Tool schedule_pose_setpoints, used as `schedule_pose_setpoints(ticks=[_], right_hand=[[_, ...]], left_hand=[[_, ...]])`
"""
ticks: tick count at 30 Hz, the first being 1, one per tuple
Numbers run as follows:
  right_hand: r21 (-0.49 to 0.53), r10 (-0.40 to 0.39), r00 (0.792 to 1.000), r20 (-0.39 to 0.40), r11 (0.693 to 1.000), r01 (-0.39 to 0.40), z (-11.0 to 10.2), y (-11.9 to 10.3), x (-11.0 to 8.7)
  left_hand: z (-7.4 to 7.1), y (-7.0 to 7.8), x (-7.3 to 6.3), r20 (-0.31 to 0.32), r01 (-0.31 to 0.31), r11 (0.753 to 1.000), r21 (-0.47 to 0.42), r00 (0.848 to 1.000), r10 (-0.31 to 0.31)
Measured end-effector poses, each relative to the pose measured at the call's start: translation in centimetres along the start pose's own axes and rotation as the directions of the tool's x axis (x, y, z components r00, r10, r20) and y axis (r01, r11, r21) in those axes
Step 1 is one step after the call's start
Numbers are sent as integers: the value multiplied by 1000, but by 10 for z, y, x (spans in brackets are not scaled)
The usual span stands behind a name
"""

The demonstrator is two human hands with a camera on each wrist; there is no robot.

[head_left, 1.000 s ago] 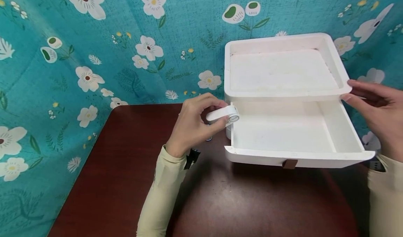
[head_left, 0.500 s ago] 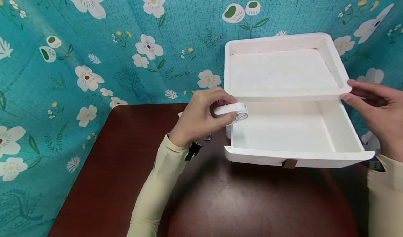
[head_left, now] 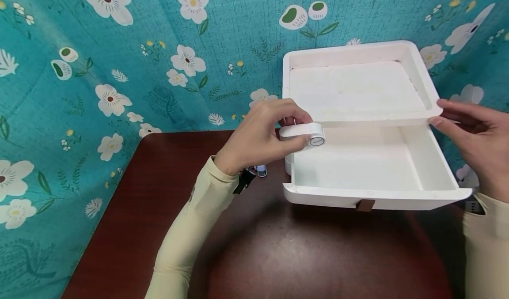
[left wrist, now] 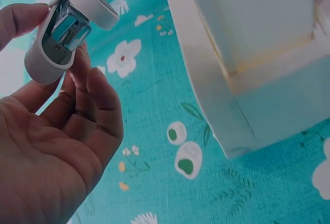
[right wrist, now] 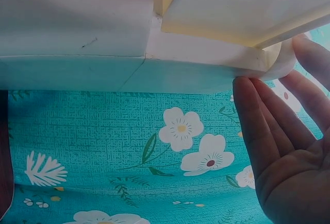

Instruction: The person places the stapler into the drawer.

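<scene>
Right now the left grip (head_left: 260, 133) is pinched round the white gadget (head_left: 298, 130), which is held at about ten o'clock from the middle of the drawer (head_left: 358, 171). The right grip (head_left: 477, 135) pinches a corner of the box (head_left: 351, 119), at two o'clock from there. The gadget looks light, hard and smooth, so it might slip, and a drop could chip it. It seems best held by its long, round sides, off the shiny part (left wrist: 71, 25) inside.
</scene>
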State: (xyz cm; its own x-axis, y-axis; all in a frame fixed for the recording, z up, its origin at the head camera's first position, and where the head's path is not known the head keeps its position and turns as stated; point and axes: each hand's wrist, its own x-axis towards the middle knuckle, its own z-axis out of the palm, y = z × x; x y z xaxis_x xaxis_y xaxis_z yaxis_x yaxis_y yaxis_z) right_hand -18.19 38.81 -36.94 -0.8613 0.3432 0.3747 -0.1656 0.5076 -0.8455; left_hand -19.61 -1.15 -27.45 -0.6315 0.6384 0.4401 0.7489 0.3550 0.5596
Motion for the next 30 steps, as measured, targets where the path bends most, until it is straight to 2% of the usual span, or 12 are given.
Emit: schedule_pose_setpoints(ticks=[4,9,15,24,30], right_hand=[[-2,-8,1000,2,1000,8,0,0,1],[-12,-16,1000,3,1000,16,0,0,1],[-14,0,1000,6,1000,0,-2,0,-2],[-26,-4,1000,29,1000,4,-4,1,-3],[-14,-9,1000,30,1000,9,-5,3,-3]], left_hand=[[-3,7,9,56,-14,1000,16,998,13],[-5,15,18,85,-48,998,28,995,45],[3,22,29,154,-69,997,19,986,65],[14,30,42,252,-34,997,71,968,15],[16,41,55,322,-30,993,116,947,-9]])
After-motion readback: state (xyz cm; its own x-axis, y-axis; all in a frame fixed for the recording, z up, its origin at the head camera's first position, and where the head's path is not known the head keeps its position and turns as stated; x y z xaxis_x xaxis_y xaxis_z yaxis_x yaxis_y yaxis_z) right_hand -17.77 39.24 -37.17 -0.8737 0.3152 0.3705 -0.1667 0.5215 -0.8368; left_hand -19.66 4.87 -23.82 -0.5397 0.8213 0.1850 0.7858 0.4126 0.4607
